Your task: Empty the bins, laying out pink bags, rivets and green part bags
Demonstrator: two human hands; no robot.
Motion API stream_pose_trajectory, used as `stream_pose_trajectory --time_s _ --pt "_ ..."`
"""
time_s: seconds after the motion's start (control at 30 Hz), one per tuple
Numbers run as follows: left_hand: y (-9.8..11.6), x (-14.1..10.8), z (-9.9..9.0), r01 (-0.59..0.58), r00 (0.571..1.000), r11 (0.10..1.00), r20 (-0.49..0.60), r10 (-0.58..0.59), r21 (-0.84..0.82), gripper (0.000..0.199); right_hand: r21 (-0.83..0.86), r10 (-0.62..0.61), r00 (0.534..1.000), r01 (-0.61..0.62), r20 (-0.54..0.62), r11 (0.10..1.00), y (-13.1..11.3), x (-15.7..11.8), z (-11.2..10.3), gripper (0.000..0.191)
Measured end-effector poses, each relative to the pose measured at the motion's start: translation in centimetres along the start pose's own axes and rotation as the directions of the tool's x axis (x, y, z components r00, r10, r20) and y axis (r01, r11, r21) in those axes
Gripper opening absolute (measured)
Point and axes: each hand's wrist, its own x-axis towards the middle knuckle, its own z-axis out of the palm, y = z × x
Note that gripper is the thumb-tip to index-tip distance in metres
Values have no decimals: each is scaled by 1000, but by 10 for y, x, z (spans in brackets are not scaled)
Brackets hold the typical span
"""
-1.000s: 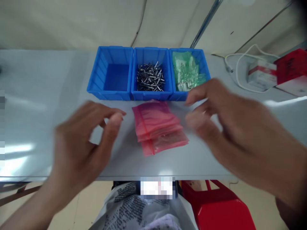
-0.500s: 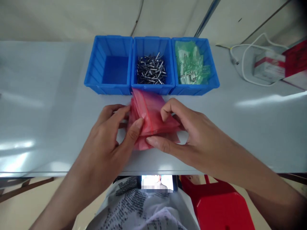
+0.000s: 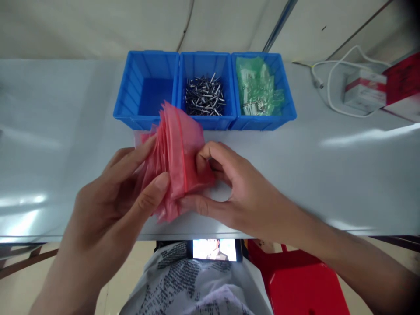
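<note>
Bags (image 3: 177,157), pink ones, bunched just before the bins (image 3: 146,118): left hand (image 3: 108,205) pinching the fanned edges, right hand (image 3: 243,192) gripping the other side! Gathering looks done, I'd say, but the edges aren't yet even (and neither hand's on those pins (image 3: 205,96)).

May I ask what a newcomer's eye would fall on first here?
Probably the bright pink plastic bags, held between the left hand and right hand near the picture's centre. Behind them, three blue bins stand in a row, the middle one holding shiny metal pieces.
</note>
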Motion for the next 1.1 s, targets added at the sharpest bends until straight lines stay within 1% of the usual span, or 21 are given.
stream_pose_trajectory --time_s 0.03,0.07,0.13,0.17,0.2,0.27,0.3,0.37,0.4,0.47,0.53,0.57,0.6,0.67,0.73,0.8,0.87,0.93,1.0,1.07,1.1 --pt "-1 1 -3 0 1000 1000 2 0 11 62 -126 -59 998 56 -18 990 0 0 0 44" --pt "-2 3 -7 11 1000 999 3 -11 34 61 -280 -120 992 105 -36 954 -1 -1 -1 45" --pt "-3 8 -13 46 999 994 0 -46 100 63 -539 -262 962 183 -73 822 -4 -1 -3 51" --pt "-3 10 -14 74 997 991 2 -75 111 69 -607 -340 937 223 -83 763 -6 -1 -4 54" --pt "-2 12 -15 110 994 989 11 -112 94 77 -637 -411 908 271 -78 721 -8 0 -4 57" --pt "1 15 -13 172 984 985 58 -171 -27 92 -639 -505 862 371 -32 674 -8 3 -2 64" --pt "4 17 -12 197 978 974 91 -187 -113 94 -633 -517 856 407 12 658 -7 4 -1 70" --pt "8 20 -9 242 967 931 144 -209 -272 91 -639 -495 862 441 106 631 -2 6 4 84" --pt "9 22 -8 257 963 911 162 -214 -324 89 -642 -482 864 453 145 619 2 7 6 88" --pt "9 25 -6 275 959 891 169 -228 -361 95 -645 -466 863 470 193 602 12 7 8 92" --pt "5 27 -4 277 959 893 159 -234 -356 107 -654 -461 863 472 206 592 19 6 9 90" --pt "3 27 -3 269 962 896 143 -232 -354 110 -659 -459 864 469 207 587 22 6 9 89" --pt "1 27 -1 265 964 898 128 -234 -351 108 -666 -460 864 468 205 581 24 5 9 88" --pt "-3 26 1 266 964 904 107 -244 -334 96 -674 -467 859 472 209 568 24 5 8 82" --pt "-4 27 2 285 959 903 101 -266 -322 84 -667 -464 861 472 208 577 21 4 7 74" --pt "-5 29 -1 312 950 891 102 -295 -329 75 -650 -419 884 444 206 616 18 2 6 68" --pt "-7 33 -8 324 945 885 79 -317 -334 70 -635 -344 916 394 208 665 15 -2 3 69" --pt "-9 36 -16 326 945 897 73 -319 -298 68 -620 -284 934 357 217 699 13 -4 0 69" --pt "-12 38 -20 312 949 919 114 -293 -239 64 -609 -275 936 353 222 711 12 -4 -3 64" --pt "-14 39 -21 290 952 937 157 -262 -193 60 -612 -290 930 366 224 701 10 2 -5 61" --pt "-15 39 -20 277 955 944 155 -251 -178 59 -614 -296 927 375 231 694 10 6 -5 61"
